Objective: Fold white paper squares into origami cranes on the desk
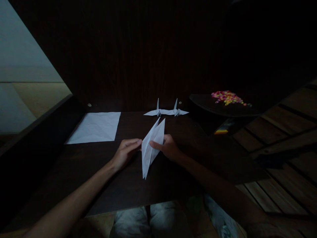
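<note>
A partly folded white origami paper [149, 154], long and diamond-shaped, is held above the dark table. Its upper end splits into two points and its lower end narrows to tips. My right hand [168, 147] grips it from the right, thumb lying across the front face and fingers behind it. At the left edge, my left hand [127, 150] pinches the paper between thumb and fingers, the fingers partly hidden. Behind it, two folded white paper cranes [168, 112] stand side by side near the back panel.
A creased white sheet [96, 127] lies flat on the table [119, 191] at the left. On a rounded dark shelf [203, 102] to the right sits a pile of small pink and yellow pieces [228, 97]. A low side wall [37, 132] borders the left, and wooden slats [284, 165] show at right.
</note>
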A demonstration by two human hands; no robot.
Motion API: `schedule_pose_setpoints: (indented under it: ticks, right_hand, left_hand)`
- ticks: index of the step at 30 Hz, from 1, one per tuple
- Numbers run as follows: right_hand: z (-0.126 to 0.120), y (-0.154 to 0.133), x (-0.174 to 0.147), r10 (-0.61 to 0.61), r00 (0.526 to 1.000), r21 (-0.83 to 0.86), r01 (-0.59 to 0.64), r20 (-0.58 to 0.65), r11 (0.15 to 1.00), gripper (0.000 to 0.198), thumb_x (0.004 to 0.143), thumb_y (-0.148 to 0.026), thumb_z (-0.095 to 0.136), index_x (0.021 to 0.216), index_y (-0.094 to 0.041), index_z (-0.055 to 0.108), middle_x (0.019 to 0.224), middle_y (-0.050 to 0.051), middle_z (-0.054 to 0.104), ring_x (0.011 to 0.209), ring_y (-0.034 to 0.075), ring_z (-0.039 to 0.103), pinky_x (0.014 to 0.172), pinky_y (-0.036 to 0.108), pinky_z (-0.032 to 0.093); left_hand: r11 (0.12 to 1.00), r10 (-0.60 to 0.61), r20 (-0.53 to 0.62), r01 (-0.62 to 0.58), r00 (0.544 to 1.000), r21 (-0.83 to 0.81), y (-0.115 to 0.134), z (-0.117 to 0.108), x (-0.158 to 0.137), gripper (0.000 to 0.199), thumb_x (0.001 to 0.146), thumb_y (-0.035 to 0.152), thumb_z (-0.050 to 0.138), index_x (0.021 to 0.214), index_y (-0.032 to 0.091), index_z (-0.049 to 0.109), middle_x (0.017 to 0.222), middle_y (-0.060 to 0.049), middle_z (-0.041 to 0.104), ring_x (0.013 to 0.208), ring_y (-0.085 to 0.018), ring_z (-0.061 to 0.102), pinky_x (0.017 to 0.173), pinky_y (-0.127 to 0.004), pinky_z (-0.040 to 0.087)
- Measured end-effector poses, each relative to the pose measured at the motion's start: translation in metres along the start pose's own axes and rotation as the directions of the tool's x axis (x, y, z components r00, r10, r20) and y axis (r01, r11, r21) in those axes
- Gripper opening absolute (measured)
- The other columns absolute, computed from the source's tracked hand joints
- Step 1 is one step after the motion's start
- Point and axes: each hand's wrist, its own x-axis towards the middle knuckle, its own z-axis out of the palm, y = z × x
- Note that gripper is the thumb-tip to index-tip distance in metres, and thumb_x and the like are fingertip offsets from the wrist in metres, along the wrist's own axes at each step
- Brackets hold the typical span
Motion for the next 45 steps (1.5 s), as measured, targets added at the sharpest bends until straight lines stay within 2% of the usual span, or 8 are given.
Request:
schedule_pose_setpoints:
  ticks: [5, 12, 18, 23, 28, 35, 40, 45]
  right_hand:
    - [0.0, 0.004, 0.001, -0.027, 0.998, 0.01, 0.026, 0.05, 1.0, 0.037, 0.058, -0.042, 0.078, 0.077, -0.012, 0.069, 0.08, 0.007, 0.071, 0.071, 0.021, 0.066, 0.062, 0.031, 0.052]
    - [-0.003, 0.011, 0.004, -0.036, 0.997, 0.054, 0.032, 0.074, 0.998, 0.04, 0.058, -0.043, 0.079, 0.08, -0.012, 0.068, 0.079, 0.006, 0.071, 0.069, 0.02, 0.065, 0.063, 0.03, 0.052]
    - [-0.003, 0.015, 0.004, -0.111, 0.98, 0.134, 0.089, 0.165, 0.987, 0.039, 0.06, -0.041, 0.079, 0.087, -0.014, 0.07, 0.08, 0.005, 0.07, 0.076, 0.021, 0.066, 0.069, 0.031, 0.053]
    - [-0.003, 0.012, 0.004, -0.089, 0.982, 0.118, 0.07, 0.165, 0.991, 0.041, 0.057, -0.046, 0.079, 0.08, -0.014, 0.07, 0.074, 0.004, 0.069, 0.07, 0.02, 0.066, 0.065, 0.031, 0.052]
    - [-0.002, 0.011, 0.002, -0.085, 0.977, 0.099, 0.067, 0.196, 0.993, 0.04, 0.058, -0.045, 0.078, 0.082, -0.014, 0.069, 0.077, 0.004, 0.069, 0.072, 0.02, 0.065, 0.066, 0.031, 0.052]
    - [0.001, 0.008, 0.002, -0.042, 0.998, 0.016, 0.041, 0.043, 0.999, 0.035, 0.055, -0.04, 0.08, 0.069, -0.012, 0.065, 0.065, 0.001, 0.064, 0.055, 0.013, 0.056, 0.05, 0.023, 0.044]
    - [0.002, 0.003, 0.0, -0.039, 0.999, -0.001, 0.039, 0.038, 0.999, 0.035, 0.054, -0.041, 0.079, 0.067, -0.012, 0.064, 0.065, 0.001, 0.064, 0.055, 0.013, 0.055, 0.049, 0.024, 0.044]
    - [0.005, 0.0, 0.0, -0.015, 0.997, 0.007, 0.015, -0.078, 1.0, 0.037, 0.053, -0.044, 0.079, 0.063, -0.013, 0.062, 0.062, 0.002, 0.063, 0.055, 0.014, 0.055, 0.048, 0.025, 0.043]
  left_hand:
    - [0.987, 0.056, 0.028, -0.06, 0.998, 0.149, 0.001, -0.002, -0.001, 0.028, 0.074, 0.04, 0.068, 0.074, 0.012, 0.07, 0.07, -0.004, 0.064, 0.069, -0.017, 0.056, 0.064, -0.026, 0.043]
    - [0.973, 0.061, 0.031, -0.067, 0.998, 0.222, -0.001, -0.004, 0.001, 0.029, 0.077, 0.039, 0.065, 0.081, 0.012, 0.072, 0.073, -0.005, 0.067, 0.074, -0.019, 0.059, 0.068, -0.028, 0.045]
    - [0.967, 0.061, 0.053, -0.072, 0.997, 0.244, 0.001, -0.001, 0.001, 0.024, 0.073, 0.036, 0.07, 0.079, 0.013, 0.07, 0.073, -0.003, 0.069, 0.069, -0.015, 0.061, 0.065, -0.024, 0.045]
    - [0.965, 0.067, 0.068, -0.082, 0.995, 0.249, 0.004, 0.002, 0.0, 0.023, 0.071, 0.036, 0.072, 0.076, 0.013, 0.069, 0.07, -0.003, 0.069, 0.063, -0.013, 0.061, 0.06, -0.023, 0.047]
    - [0.943, 0.116, 0.051, -0.126, 0.992, 0.307, 0.002, 0.002, 0.001, 0.025, 0.069, 0.037, 0.072, 0.073, 0.012, 0.069, 0.067, -0.004, 0.069, 0.06, -0.014, 0.062, 0.057, -0.023, 0.047]
    - [0.857, 0.209, 0.024, -0.195, 0.978, 0.477, -0.001, -0.001, -0.001, 0.021, 0.075, 0.034, 0.066, 0.078, 0.014, 0.072, 0.07, -0.004, 0.071, 0.062, -0.015, 0.062, 0.058, -0.024, 0.047]
    - [0.842, 0.211, 0.021, -0.193, 0.977, 0.503, -0.002, 0.0, -0.002, 0.021, 0.076, 0.032, 0.066, 0.081, 0.013, 0.071, 0.071, -0.004, 0.07, 0.064, -0.015, 0.062, 0.059, -0.023, 0.048]
    - [0.837, 0.204, 0.054, -0.202, 0.978, 0.509, -0.002, 0.003, -0.002, 0.026, 0.085, 0.035, 0.056, 0.089, 0.014, 0.071, 0.072, -0.003, 0.068, 0.068, -0.014, 0.061, 0.064, -0.024, 0.048]
